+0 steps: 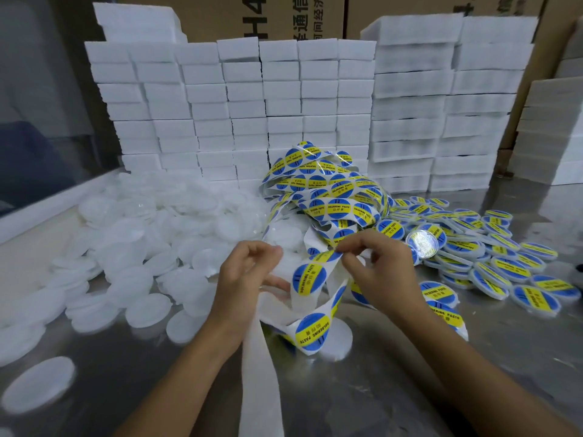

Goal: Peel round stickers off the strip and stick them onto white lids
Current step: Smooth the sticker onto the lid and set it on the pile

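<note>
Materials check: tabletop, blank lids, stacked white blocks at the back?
Tabletop: likely stainless steel, brushed, with dull smeared reflections. Blank lids: probably translucent white plastic, milky and smooth. Stacked blocks: look like white foam, matte with fuzzy edges; hard to confirm.

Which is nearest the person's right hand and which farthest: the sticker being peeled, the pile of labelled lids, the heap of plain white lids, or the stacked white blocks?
From the right hand:
1. Sticker being peeled, pinched at its fingertips.
2. Pile of labelled lids, just to its right.
3. Heap of plain white lids, across on the left.
4. Stacked white blocks, along the back.
</note>
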The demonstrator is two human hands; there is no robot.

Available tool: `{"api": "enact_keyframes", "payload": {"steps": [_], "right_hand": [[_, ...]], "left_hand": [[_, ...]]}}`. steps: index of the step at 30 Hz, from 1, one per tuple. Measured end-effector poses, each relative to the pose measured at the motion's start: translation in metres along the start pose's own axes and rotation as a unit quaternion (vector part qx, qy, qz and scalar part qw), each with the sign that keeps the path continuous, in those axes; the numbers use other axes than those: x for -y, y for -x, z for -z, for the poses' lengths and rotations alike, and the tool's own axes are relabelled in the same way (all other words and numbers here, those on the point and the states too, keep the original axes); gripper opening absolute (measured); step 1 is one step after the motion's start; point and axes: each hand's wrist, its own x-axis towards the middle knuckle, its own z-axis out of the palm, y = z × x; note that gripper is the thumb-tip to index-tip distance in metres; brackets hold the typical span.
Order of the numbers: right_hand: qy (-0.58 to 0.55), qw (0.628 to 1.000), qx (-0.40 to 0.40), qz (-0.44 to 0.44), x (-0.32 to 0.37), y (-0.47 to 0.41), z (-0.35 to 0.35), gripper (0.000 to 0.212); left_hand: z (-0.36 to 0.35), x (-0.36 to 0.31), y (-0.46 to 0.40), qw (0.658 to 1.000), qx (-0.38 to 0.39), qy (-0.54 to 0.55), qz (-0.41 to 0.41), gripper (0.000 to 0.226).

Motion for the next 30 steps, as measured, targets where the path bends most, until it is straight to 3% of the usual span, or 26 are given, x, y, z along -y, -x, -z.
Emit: {"api": "enact_keyframes", "payload": {"steps": [4,6,9,13,15,21,24,27,30], "right_hand": [[-0.029,0.994,-0.074,0.076,0.003,-0.002,0.002,0.024],[-0.039,0.991,-0.094,0.092,0.004,-0.002,0.003,0.019],[-0.075,0.991,-0.105,0.047,0.005,-0.001,0.001,0.028],[-0.098,0.989,-0.108,0.004,0.005,0.0,-0.003,0.036],[-0.077,0.992,-0.104,0.014,0.004,0.001,-0.005,0.027],[-0.032,0.99,-0.094,0.101,0.009,0.003,-0.005,0.011],[0.001,0.984,-0.048,0.171,0.017,0.008,-0.012,0.002],[0.056,0.976,0.015,0.208,0.019,0.013,-0.02,0.008],[0.111,0.964,0.029,0.239,0.017,0.014,-0.021,0.01]], "left_hand": [[-0.001,0.002,0.005,0.99,0.121,-0.061,0.046,0.014],[-0.006,0.006,0.007,0.987,0.14,-0.076,0.038,0.021],[-0.006,0.009,0.004,0.987,0.123,-0.099,0.031,0.038],[0.003,0.008,0.004,0.969,0.218,-0.078,0.082,0.018],[0.001,0.008,0.004,0.976,0.196,-0.048,0.081,0.013],[-0.002,0.01,-0.002,0.998,-0.014,-0.024,0.051,0.006],[-0.003,0.01,-0.001,0.997,-0.01,-0.078,0.027,0.006],[-0.006,0.011,0.001,0.994,0.015,-0.108,0.011,0.008],[-0.006,0.015,-0.001,0.985,0.039,-0.16,-0.046,0.025]]}}
